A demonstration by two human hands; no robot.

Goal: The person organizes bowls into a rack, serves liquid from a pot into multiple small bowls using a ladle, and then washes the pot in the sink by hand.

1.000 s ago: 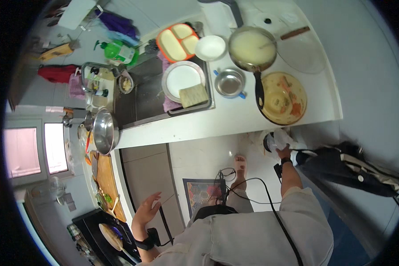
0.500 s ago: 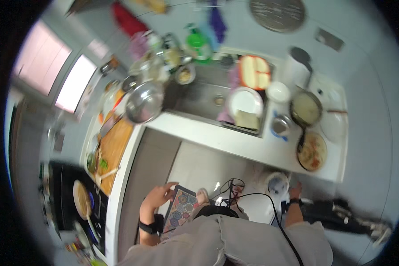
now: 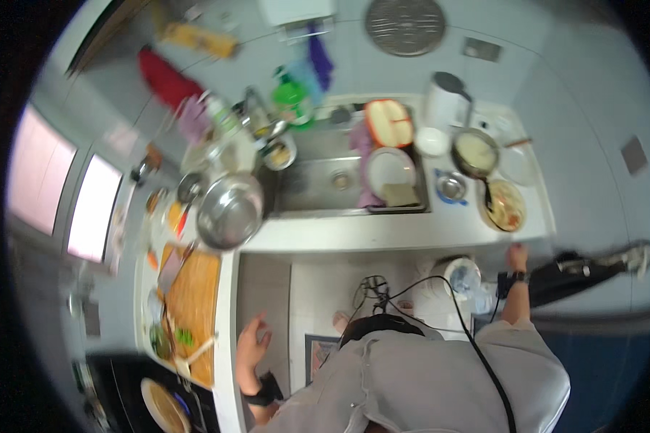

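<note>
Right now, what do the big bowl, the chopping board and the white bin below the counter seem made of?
Big bowl: probably stainless steel, polished, given its bright reflections.
Chopping board: likely wood or bamboo, matt, from its warm tan colour.
White bin: perhaps plastic, smooth-looking, by its plain pale rim; blur leaves this open.

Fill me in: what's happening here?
A person stands at a kitchen counter. The left hand is open and empty near the cutting board; the right hand is by the counter's front edge, near the bin, its grip too blurred to tell. A pan sits on the hob, blue flame showing.
</note>
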